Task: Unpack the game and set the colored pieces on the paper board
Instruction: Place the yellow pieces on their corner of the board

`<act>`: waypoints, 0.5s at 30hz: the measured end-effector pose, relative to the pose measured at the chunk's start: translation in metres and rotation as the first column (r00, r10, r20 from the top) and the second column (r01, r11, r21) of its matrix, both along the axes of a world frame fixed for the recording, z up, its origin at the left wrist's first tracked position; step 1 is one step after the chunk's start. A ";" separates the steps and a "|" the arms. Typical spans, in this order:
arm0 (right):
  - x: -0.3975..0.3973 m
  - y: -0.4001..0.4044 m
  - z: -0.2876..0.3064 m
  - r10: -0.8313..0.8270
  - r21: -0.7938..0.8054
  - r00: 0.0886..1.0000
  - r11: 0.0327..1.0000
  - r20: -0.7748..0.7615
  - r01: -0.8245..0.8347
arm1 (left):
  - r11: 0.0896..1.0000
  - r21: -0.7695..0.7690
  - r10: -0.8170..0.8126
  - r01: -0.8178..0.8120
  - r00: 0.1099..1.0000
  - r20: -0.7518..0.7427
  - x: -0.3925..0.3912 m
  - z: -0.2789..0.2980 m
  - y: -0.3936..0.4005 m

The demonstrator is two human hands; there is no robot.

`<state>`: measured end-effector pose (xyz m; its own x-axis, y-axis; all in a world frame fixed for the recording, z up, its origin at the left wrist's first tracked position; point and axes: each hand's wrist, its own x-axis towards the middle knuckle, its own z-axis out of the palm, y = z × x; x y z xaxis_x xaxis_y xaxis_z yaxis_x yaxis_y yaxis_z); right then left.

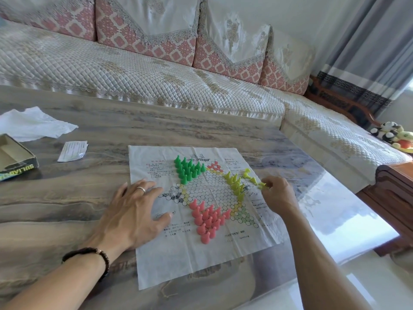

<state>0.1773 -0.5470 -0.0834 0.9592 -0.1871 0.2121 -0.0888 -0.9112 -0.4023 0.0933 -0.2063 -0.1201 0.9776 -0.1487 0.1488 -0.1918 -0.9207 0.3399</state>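
Yellow pieces [235,183] were the set in hand: most stood upright in a cluster on the right point of the star printed on the board [201,249], while a few lay tipped over just beyond that point, toward the board's right edge. Your right hand [277,195] had its fingers curled at those strays and pinched at least one small yellow piece at the fingertips; how many it held I could not tell. Your left hand [131,211] lay flat with fingers spread, pressing the board's left side against the table [67,198].

Green pieces [188,170] already filled the far-left point, and pink pieces [207,218] filled the near point, both sets standing. The box [15,158] sat open at the table's left edge, with a folded leaflet [72,151] and a crumpled white sheet [33,124] near it.

To finish this step well, I judged you should have kept the left palm down, since the thin paper would likely slide or crease. You should have set each stray base-first on a vacant circle, working from the star's tip inward, so your fingers did not brush the standing yellows. These light cones looked easy to topple, so a straight-up release suited them.
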 end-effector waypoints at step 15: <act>-0.008 0.012 0.005 0.169 0.239 0.985 0.959 -0.039 -0.155 | 1.000 -0.008 -0.001 0.001 1.000 0.006 0.001 -0.001 0.001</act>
